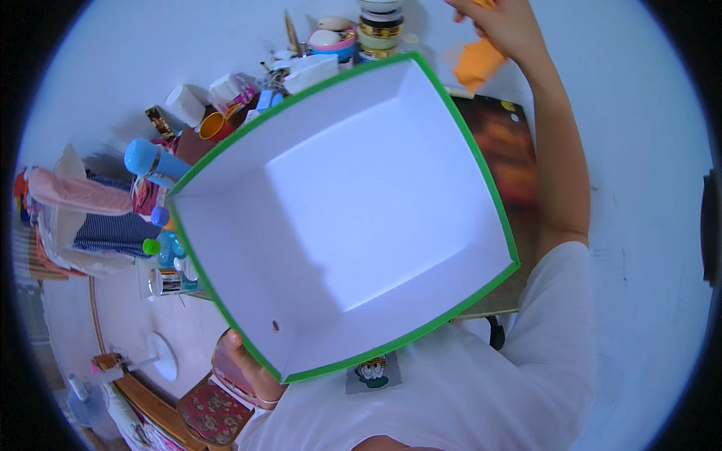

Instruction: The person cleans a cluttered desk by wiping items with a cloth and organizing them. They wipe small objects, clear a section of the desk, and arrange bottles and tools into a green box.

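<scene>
A large open box [361, 203] with a white inside and a green rim spans the middle of the view, its opening turned up towards me. One small round hole shows in its wall near the lower left corner. My left hand [251, 363] grips the box by that corner, thumb on the green edge; the other fingers are hidden behind it. Up at the top right, my raised right hand [502, 25] holds an orange cloth [478, 63], which hangs down beyond the far right corner of the box and looks slightly blurred.
Behind the box, a table with a dark patterned top [502, 152] stands against the wall. Along it are stacked jars [381, 28], a white cup [185, 105], a blue thermos [155, 160] and bottles [168, 248]. Folded clothes [113, 225] lie left; a floral chair [217, 403] stands lower left.
</scene>
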`<state>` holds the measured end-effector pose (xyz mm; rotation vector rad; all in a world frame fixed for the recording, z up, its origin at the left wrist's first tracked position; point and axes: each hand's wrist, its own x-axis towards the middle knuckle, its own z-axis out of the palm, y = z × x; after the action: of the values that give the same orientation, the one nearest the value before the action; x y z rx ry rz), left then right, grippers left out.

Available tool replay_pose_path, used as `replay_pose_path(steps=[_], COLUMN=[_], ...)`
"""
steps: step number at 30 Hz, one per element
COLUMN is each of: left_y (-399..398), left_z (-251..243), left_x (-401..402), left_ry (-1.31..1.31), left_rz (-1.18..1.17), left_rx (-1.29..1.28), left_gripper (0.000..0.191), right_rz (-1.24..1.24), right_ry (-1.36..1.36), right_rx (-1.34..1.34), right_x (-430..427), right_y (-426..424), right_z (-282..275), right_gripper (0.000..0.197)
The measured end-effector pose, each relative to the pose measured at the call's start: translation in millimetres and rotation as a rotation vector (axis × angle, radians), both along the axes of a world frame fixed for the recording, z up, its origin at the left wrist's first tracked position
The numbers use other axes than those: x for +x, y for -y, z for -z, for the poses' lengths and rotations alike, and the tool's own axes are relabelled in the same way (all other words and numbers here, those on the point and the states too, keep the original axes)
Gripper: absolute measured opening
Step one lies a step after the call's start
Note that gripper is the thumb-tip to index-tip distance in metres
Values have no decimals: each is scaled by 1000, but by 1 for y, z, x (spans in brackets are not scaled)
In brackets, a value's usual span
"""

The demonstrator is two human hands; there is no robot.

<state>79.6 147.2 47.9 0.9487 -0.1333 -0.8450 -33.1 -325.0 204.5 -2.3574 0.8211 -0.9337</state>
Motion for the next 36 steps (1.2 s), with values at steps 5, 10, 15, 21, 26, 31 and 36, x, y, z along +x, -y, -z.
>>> replay_pose_path(steps=[5,10,15,21,26,31,36], left_y=[-1,-6,-26,-52,-63,-65,-48], left_z=[-4,7,11,9,14,28,42], left_x=[4,32,54,66,73,79,87], left_ry=[180,369,578,756,825,879,926], left_rz=[-137,-292,-500,-666,-730,-734,-678], left_rx=[-19,52,208,394,484,536,556], left_gripper=[57,56,56,56,56,56,56], right_rz=[43,28,122,272,247,81,-42], right_ry=[-14,-215,-320,-692,-720,-920,-830], right_rx=[251,139,37,94,33,30,-51], right_x=[-107,-103,-25,38,52,31,-22], right_y=[27,63,65,92,96,56,-20], right_z=[85,213,251,231,239,229,236], right_gripper=[24,31,52,74,69,72,63])
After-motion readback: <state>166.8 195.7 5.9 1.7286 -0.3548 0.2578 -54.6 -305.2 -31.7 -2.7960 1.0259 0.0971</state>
